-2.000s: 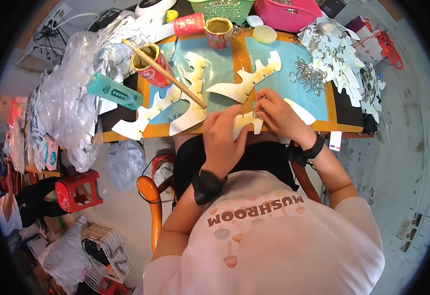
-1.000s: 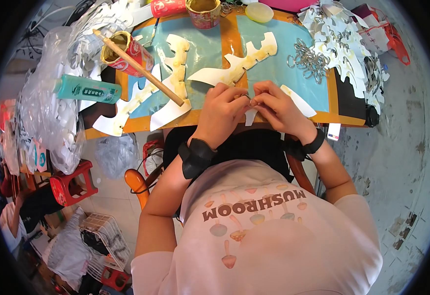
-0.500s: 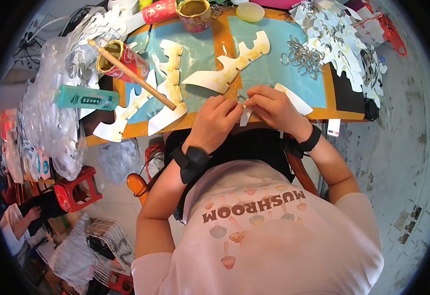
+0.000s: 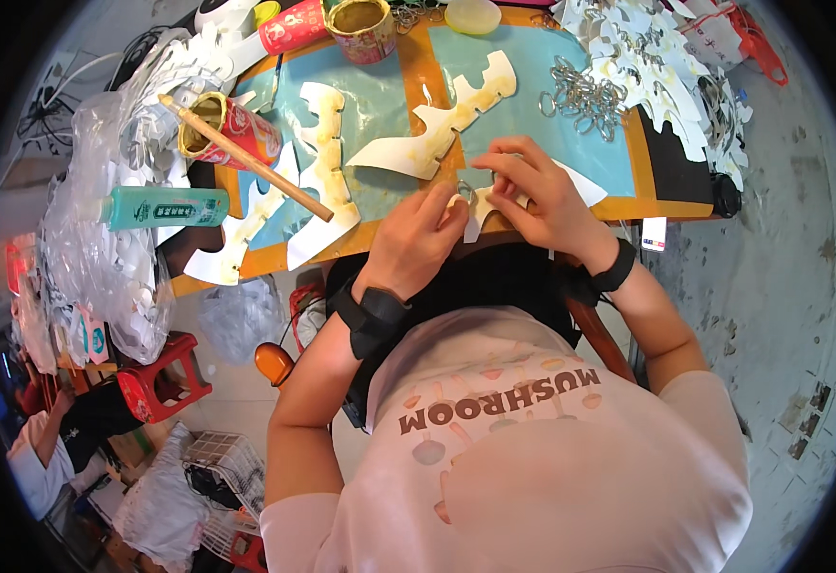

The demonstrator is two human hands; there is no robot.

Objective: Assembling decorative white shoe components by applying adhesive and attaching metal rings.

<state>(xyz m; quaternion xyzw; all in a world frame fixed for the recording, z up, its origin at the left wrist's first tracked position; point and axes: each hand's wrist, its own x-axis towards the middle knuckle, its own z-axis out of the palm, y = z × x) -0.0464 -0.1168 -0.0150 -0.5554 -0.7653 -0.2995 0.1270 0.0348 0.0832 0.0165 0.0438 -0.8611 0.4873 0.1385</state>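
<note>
Near the front edge of the table, a white cut piece [image 4: 481, 212] with yellowish glue marks lies between my hands. A metal ring [image 4: 465, 191] shows at its left end. My left hand [image 4: 414, 234] pinches that end beside the ring, thumb against curled fingers. Over the piece's middle is my right hand [image 4: 544, 199], thumb and index finger apart, the thumb close to the piece; its palm hides part of the piece. Beyond lie more white glue-coated pieces: one [image 4: 446, 134] just past my hands, another [image 4: 325, 181] to the left, and a third [image 4: 236, 244] farther left.
Metal rings [image 4: 585, 100] lie heaped at the right, near a pile of white pieces [image 4: 666, 81]. A red can [image 4: 251, 134] at the left carries a wooden stick [image 4: 246, 158]. Near it lie a green bottle [image 4: 169, 207] and plastic bags [image 4: 103, 191]. Another can [image 4: 365, 38] stands behind.
My right fingers have lifted and spread from the close pinch at the ring. My left hand stays at the piece's left end. The view has shifted slightly.
</note>
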